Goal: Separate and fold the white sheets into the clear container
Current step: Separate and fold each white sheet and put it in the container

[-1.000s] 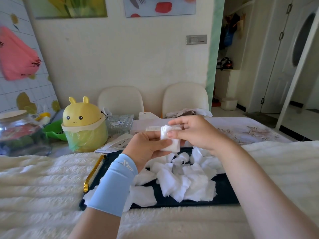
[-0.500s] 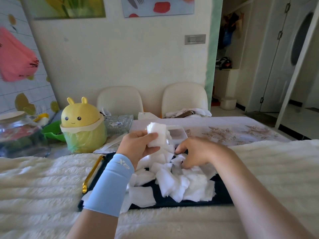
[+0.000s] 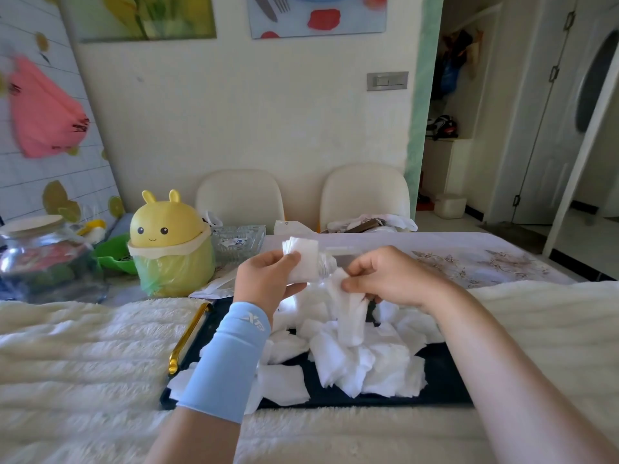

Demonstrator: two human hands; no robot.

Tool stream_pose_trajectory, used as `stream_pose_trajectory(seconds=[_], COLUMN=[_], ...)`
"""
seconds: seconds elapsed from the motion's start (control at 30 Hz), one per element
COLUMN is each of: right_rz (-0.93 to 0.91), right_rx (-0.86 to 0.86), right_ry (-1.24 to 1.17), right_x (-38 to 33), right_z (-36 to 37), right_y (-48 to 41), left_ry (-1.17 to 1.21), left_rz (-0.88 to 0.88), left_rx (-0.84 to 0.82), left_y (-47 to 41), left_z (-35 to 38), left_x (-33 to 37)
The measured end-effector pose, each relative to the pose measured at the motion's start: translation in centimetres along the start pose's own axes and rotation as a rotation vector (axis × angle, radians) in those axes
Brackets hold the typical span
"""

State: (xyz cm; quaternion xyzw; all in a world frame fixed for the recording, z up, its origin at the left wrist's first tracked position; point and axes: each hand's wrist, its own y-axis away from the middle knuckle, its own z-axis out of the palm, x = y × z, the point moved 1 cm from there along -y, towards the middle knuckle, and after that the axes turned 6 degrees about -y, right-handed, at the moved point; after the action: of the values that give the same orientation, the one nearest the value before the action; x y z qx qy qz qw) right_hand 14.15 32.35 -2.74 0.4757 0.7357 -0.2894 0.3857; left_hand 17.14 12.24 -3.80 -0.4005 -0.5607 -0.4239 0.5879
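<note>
Above the dark tray (image 3: 445, 373), both hands are raised close together but not touching. The left hand (image 3: 268, 279), wearing a light-blue sleeve (image 3: 234, 356), curls its thumb and fingers round a stack of folded sheets (image 3: 301, 259) and holds it upright. The right hand (image 3: 385, 279) pinches the top edge of a single white sheet (image 3: 348, 313), which hangs down until its lower end touches the pile of loose sheets (image 3: 368, 363) heaped on the tray. Between and just behind the hands the clear container (image 3: 338, 252) shows only faintly; I cannot tell whether either hand touches it.

The tray's gold handle (image 3: 187, 336) lies along its left edge, and a few sheets spill over the near-left corner. A white fluffy cover (image 3: 83, 346) spreads wide on both sides of the tray.

Further back on the table stand a yellow bunny-shaped bin (image 3: 170, 242), a green bowl (image 3: 110, 252), a glass jar (image 3: 40, 256) and a cut-glass dish (image 3: 239, 239). Two cream chairs (image 3: 239, 195) stand against the wall, with an open doorway at the right.
</note>
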Motion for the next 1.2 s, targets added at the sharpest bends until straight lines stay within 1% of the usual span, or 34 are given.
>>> stream_pose_trajectory(seconds=[0.07,0.1,0.2,0.33,0.43,0.5,0.63,0.73,0.87,0.97,1.07,1.13,1.2], right_rz=[0.026,0.021,-0.008,-0.025,0.011,0.034,0.039,0.024,0.053,0.065,0.077,0.108,0.128], right_rx=[-0.019,0.005,0.113,0.160,0.195,0.254,0.346,0.399,0.457,0.418,0.370,0.302,0.201], right_ry=[-0.005,-0.052,-0.306,-0.431,-0.444,-0.436,-0.361,-0.363,-0.345,-0.385,-0.452,-0.561,-0.720], right_x=[-0.1,-0.4,-1.4,-2.9,-3.5,-3.5,-3.4,-3.4,-3.1,-3.1,-3.0,-2.8,-2.3], right_z=[0.2,0.3,0.0,0.3,1.1,1.5,1.6,1.6,2.1,2.1,2.0,1.7,1.4], right_y=[0.1,0.2,0.3,0.7,0.8,0.7,0.6,0.3,-0.1,-0.1,-0.1,-0.2,-0.3], left_ry=[0.004,0.011,0.038,0.104,0.162,0.208,0.257,0.299,0.347,0.314,0.171,0.162,0.185], left_rz=[-0.001,-0.007,-0.039,-0.096,-0.102,-0.098,-0.115,-0.137,-0.149,-0.137,-0.079,-0.087,-0.114], left_rx=[0.008,0.005,-0.028,-0.116,-0.215,-0.272,-0.294,-0.329,-0.362,-0.384,-0.371,-0.354,-0.367], left_y=[0.1,0.1,0.1,0.3,0.5,0.7,0.7,0.8,0.8,1.1,1.0,0.9,0.8], left_z=[0.0,0.0,0.2,0.7,1.2,1.4,1.6,1.8,2.0,2.0,1.7,1.4,1.1], left_x=[0.0,0.0,-0.2,-0.6,-0.5,-0.5,-0.6,-0.5,-0.4,-0.1,0.1,0.0,0.1])
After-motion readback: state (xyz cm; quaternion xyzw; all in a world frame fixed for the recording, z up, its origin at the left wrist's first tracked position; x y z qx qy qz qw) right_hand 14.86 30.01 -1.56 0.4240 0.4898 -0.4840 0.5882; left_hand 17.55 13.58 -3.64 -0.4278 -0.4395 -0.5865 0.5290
